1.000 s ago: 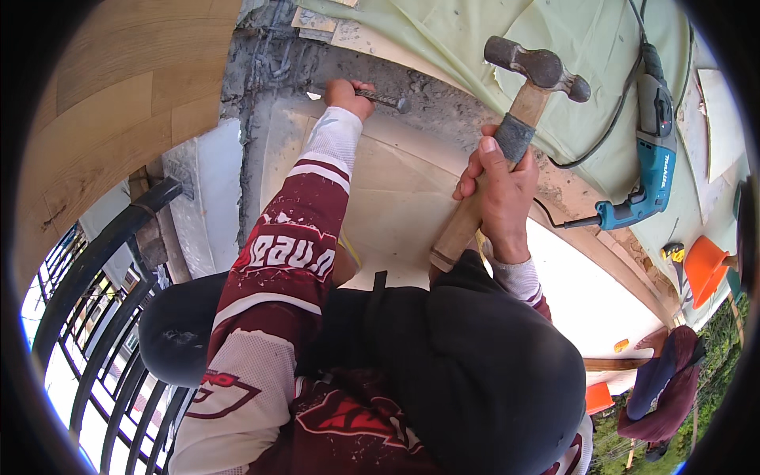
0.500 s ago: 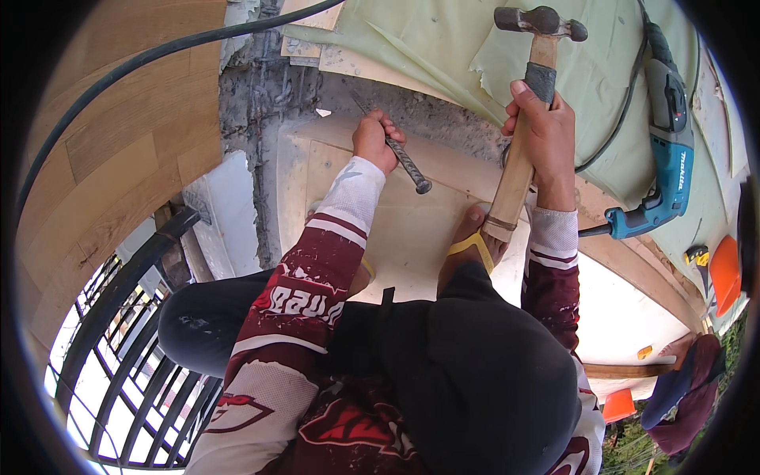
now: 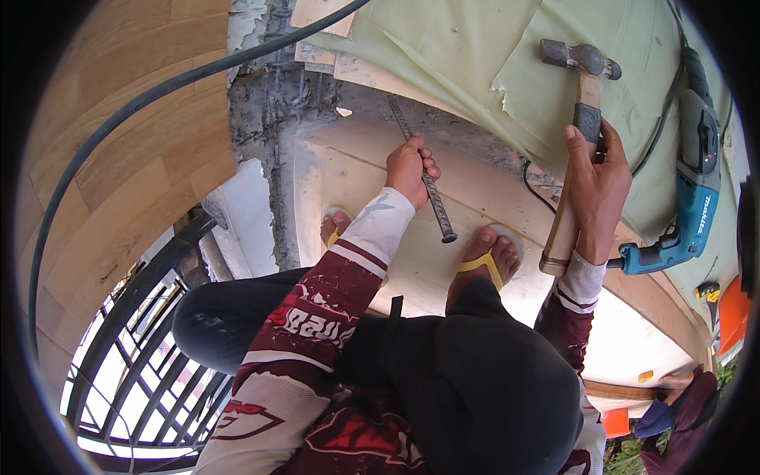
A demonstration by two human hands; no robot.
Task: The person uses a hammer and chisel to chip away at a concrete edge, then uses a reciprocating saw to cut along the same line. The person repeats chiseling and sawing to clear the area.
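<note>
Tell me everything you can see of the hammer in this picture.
The hammer has a worn, dark metal head, its blunt end at picture left, a smaller rounded end at right. The wooden handle carries a dark wrap below the head and a thin band near its butt. The right hand grips the handle, butt tilted toward the person, the head seen over the green sheet.

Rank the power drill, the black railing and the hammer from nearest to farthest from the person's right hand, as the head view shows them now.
1. Hammer: gripped in the right hand itself, head pointing away from the person.
2. Power drill: just to the right of that hand.
3. Black railing: far across, at the lower left.
</note>
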